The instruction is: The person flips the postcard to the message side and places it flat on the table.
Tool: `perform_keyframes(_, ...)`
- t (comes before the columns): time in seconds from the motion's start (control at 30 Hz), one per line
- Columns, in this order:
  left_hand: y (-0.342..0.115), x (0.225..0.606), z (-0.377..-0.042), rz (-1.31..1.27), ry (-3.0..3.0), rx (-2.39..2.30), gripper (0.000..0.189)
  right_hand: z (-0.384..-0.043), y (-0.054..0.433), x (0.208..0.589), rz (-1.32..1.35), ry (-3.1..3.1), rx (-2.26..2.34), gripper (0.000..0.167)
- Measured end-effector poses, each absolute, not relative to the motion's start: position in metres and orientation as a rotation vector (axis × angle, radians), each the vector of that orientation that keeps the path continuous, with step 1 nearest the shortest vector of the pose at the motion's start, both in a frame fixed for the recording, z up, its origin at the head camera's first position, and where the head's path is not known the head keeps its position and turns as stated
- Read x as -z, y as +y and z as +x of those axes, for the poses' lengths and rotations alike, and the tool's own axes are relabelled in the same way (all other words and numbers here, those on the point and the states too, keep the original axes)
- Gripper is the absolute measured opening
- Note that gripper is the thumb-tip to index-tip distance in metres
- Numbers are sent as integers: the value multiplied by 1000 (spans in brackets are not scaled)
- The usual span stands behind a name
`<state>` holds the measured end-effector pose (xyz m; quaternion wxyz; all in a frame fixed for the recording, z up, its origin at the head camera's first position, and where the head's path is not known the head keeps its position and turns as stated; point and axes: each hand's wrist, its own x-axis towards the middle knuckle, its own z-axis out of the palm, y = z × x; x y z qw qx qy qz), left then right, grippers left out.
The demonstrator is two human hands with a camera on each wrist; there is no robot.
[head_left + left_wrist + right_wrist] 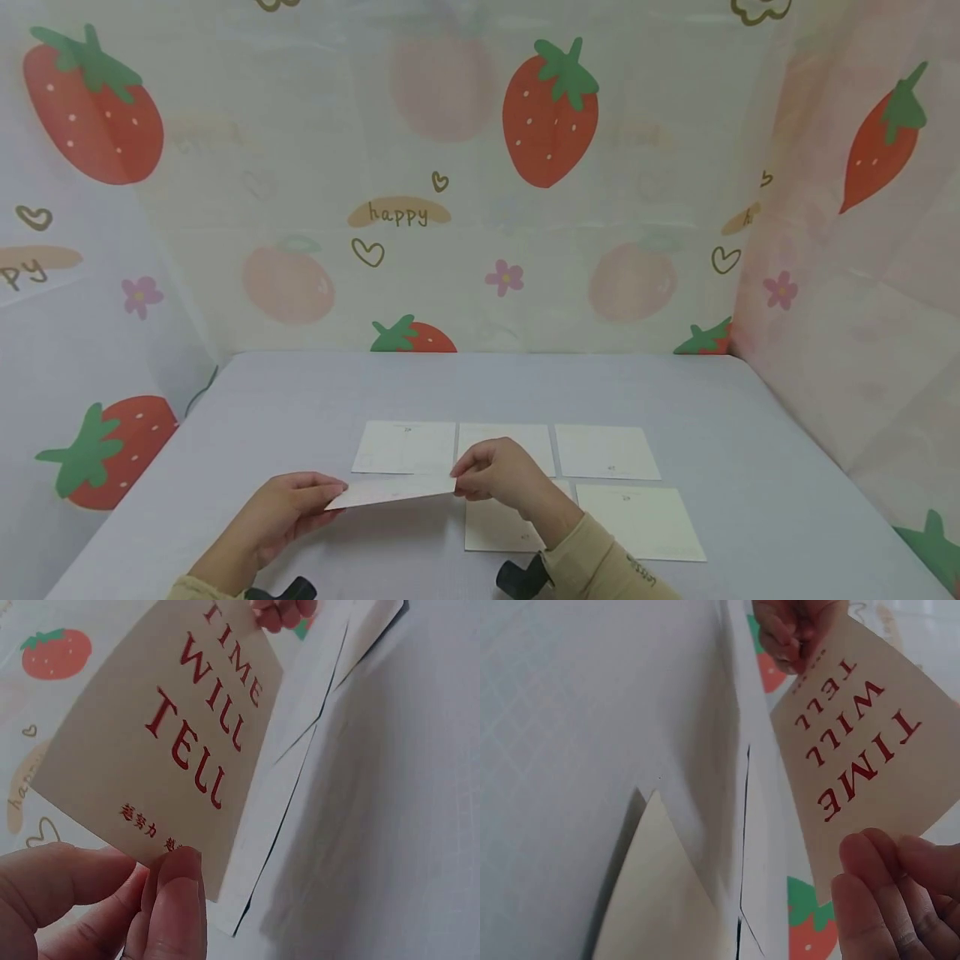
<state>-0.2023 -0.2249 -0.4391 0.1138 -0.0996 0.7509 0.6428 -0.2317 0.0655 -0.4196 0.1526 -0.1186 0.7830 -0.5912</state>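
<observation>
A cream card (393, 492) is held above the table, tilted, its near edge facing the head camera. My left hand (288, 508) pinches its left end between thumb and fingers; my right hand (504, 479) pinches the right end. The card's underside, seen in the left wrist view, bears big red capitals (196, 720) in three lines, with small red characters (139, 821) near my left fingers. The same printed face (862, 750) shows in the right wrist view. Behind the right hand lie two partly covered cards, an upper one (532, 446) and a lower one (487, 529).
Also flat on the white-covered table (300, 400) are an upper left card (405, 450), an upper right card (607, 454) and a lower right card (641, 525). Strawberry-printed sheets (442, 283) stand round the back and sides. Black wrist mounts (521, 577) sit at both sleeves.
</observation>
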Motion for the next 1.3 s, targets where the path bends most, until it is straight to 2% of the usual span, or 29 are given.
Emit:
perform_keyframes(0.27,-221,441,-202,-377,2246,-1871,23,-230,64,421,-336,2263,1695,4)
perform_keyframes(0.73,-220,443,-202,-386,2234,-1918,31,-230,60,427,-277,2336,1679,10)
perform_keyframes(1.3,-219,443,-202,-393,2266,-1916,28,-229,60,430,-278,2322,1657,11)
